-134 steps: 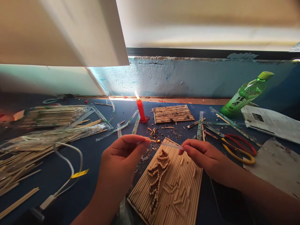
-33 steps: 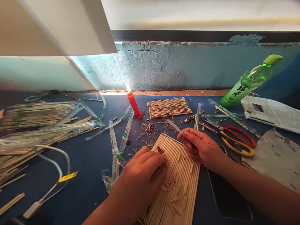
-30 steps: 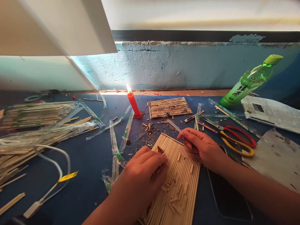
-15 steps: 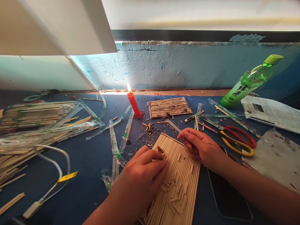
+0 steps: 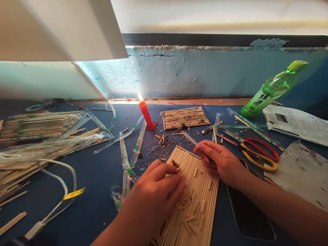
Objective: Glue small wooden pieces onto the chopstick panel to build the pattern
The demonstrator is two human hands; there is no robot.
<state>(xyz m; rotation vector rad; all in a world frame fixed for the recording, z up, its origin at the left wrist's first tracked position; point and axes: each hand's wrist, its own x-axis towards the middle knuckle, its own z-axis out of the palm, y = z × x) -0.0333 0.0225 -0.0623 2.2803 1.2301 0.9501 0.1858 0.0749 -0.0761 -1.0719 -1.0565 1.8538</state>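
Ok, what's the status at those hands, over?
Left hand low over stick panel, any grip hidden. Right hand pinching translucent rod. Loose stick pieces littering panel; lit candle stands beyond.

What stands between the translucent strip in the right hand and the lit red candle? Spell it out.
Nothing tall is visible. Between the translucent strip in the right hand and the red candle, only short stick scraps lie low on the table. The left hand is out of that line.
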